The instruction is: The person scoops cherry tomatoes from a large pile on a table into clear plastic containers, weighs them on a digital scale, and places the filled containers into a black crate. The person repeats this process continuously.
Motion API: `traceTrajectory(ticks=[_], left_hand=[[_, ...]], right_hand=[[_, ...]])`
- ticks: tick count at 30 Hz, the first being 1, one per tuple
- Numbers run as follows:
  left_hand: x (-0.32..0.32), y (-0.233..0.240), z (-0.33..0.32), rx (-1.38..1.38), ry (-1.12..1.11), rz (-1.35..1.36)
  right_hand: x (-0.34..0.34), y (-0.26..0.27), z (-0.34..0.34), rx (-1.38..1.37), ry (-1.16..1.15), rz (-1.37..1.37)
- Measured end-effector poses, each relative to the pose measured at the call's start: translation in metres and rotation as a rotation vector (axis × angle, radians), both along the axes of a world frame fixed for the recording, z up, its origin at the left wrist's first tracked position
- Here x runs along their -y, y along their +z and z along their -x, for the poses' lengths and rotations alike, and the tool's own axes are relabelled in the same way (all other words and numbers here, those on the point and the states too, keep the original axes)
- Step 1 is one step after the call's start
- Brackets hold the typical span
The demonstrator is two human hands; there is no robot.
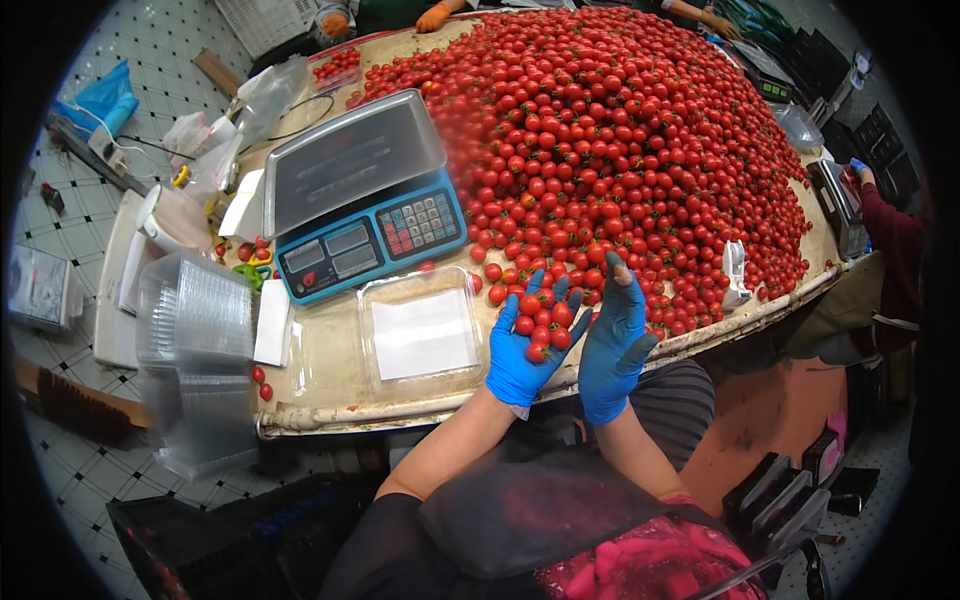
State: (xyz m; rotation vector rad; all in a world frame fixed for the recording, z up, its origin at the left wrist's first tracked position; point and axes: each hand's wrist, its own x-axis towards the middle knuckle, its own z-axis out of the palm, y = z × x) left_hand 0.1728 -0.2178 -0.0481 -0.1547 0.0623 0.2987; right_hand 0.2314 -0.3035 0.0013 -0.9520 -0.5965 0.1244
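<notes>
My left hand (514, 367), in a blue glove, is palm up and cups several red cherry tomatoes (541, 324). Beside it my right hand (609, 356), gloved in blue too, is raised edge-on with the thumb apart and nothing visible in it; one fingertip of its glove looks torn. Just beyond both hands spreads a large heap of cherry tomatoes (592, 142). To the left of my hands sits a clear plastic tray (365, 330) with a white sheet (424, 334) in its bottom. A blue weighing scale (450, 187) with a metal pan (352, 157) stands behind the tray.
Stacked clear plastic containers (195, 315) rise at the table's left edge, near white cards (271, 322). A small white device (735, 274) stands against the heap at right. Other workers' orange-gloved hand (433, 17) and maroon sleeve (889, 225) appear around the table.
</notes>
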Motion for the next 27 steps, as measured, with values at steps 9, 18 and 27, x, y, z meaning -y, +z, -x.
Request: traceTrajectory(ticks=[9, 18, 27], left_hand=[[-0.013, 0.017, 0.014, -0.011, -0.008, 0.042], [-0.096, 0.017, 0.079, -0.491, 0.189, -0.242], [-0.137, 0.005, 0.112, -0.926, 0.279, -0.869]], right_hand=[[0.0, -0.021, -0.004, -0.048, -0.02, 0.041], [0.005, -0.037, -0.01, -0.117, -0.008, 0.084], [0.003, -0.045, -0.008, -0.135, 0.009, 0.1]])
